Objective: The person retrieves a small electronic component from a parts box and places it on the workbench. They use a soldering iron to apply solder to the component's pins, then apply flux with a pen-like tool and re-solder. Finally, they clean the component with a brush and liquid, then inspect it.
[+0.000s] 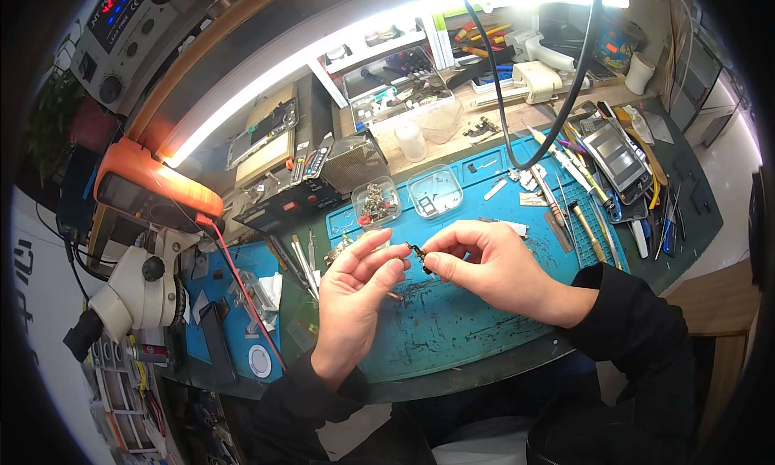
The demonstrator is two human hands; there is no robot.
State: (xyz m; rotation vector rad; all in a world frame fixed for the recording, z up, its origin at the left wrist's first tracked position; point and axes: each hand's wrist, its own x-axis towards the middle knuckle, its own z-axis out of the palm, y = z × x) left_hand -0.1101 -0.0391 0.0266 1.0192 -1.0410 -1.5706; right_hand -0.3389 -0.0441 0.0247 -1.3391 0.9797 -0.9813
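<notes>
Above the blue work mat (452, 336), my right hand (496, 267) pinches a small, dark, bent part with goldish spots (419, 256), which looks like a phone flex cable. Its exact kind is too small to make out. My left hand (359, 279) is beside the part's left end, palm turned up and fingers apart. Whether a left fingertip touches the part, I cannot tell. Beyond my hands stand a clear tub of small metal pieces (376, 205) and a clear square tray (436, 192) with a few little parts.
An orange multimeter (157, 186) and a white microscope arm (137, 283) stand at the left. Tweezers, brushes and screwdrivers lie at the right around an opened device (617, 162). A black cable (577, 85) hangs from above. A white bottle (410, 140) stands at the back.
</notes>
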